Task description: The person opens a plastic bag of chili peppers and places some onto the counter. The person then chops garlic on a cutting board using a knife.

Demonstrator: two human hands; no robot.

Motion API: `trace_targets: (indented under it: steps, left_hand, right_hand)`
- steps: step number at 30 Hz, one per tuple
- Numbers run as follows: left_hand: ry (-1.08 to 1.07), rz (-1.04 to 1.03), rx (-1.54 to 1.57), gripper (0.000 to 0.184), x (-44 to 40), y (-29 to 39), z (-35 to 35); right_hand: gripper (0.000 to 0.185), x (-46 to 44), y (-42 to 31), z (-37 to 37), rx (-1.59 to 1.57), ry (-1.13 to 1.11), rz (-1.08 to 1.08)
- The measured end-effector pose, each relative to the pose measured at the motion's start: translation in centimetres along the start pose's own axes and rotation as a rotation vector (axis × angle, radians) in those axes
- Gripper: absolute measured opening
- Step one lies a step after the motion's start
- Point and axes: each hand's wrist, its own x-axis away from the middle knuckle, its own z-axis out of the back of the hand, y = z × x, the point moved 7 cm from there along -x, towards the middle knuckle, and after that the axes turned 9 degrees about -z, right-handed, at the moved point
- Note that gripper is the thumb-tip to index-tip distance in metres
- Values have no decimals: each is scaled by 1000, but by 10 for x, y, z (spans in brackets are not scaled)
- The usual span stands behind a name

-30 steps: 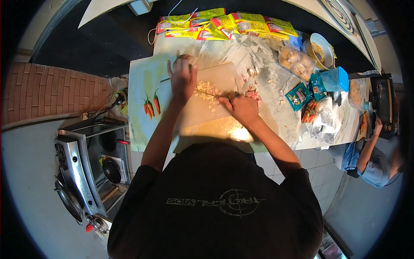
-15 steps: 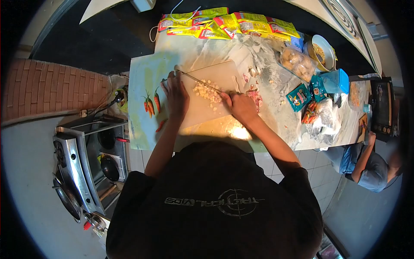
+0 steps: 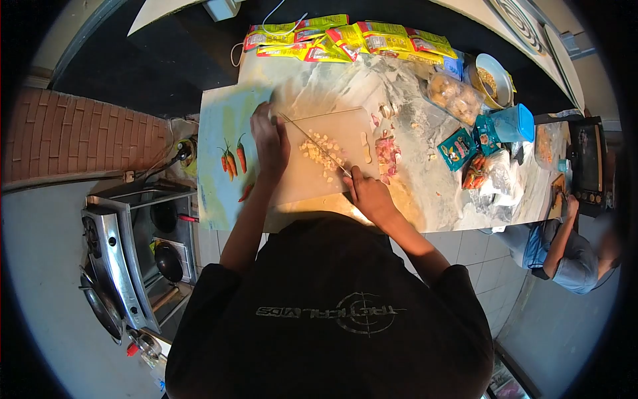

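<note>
My right hand (image 3: 371, 196) is wrapped round the handle of a knife (image 3: 316, 143), near the front right part of a pale cutting board (image 3: 299, 189). The blade slants up and left across small chopped pale pieces (image 3: 320, 153), which look like garlic. Beside the knife's tip, over the board's left edge, is my left hand (image 3: 268, 143), holding nothing, with its fingers stretched forward and partly blurred. Reddish peelings (image 3: 387, 154) lie along the board's right side. Several red and orange chillies (image 3: 230, 161) lie left of my left hand.
Yellow packets (image 3: 372, 40) line the back of the table. On the right are a bag of round brown items (image 3: 455, 98), green sachets (image 3: 458, 149), a blue-lidded tub (image 3: 515, 124) and a bowl (image 3: 495, 80). A stove (image 3: 119, 256) stands left; another person (image 3: 571, 253) works far right.
My right hand and the knife handle have come back toward my body, so the blade slants more steeply. My left hand has turned and shifted slightly left beside the tip.
</note>
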Motion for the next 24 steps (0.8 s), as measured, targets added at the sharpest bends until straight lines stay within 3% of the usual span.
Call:
trace_targets:
  steps: [3, 5, 11, 22, 24]
  left_hand:
    - [-14, -28, 54, 36, -28, 13, -7]
    - [-138, -135, -45, 34, -45, 24, -20]
    - [-241, -204, -204, 35, -43, 7, -60]
    - [-271, -223, -210, 36, -38, -2, -67]
    - [-275, -225, -205, 35, -39, -1, -66]
  right_hand:
    - [33, 3, -9, 8, 134, -13, 53]
    - [32, 1, -12, 10, 153, 16, 76]
    - [33, -3, -17, 9, 201, 53, 131]
    - [36, -4, -21, 7, 220, 127, 154]
    - [37, -5, -23, 8, 224, 48, 116]
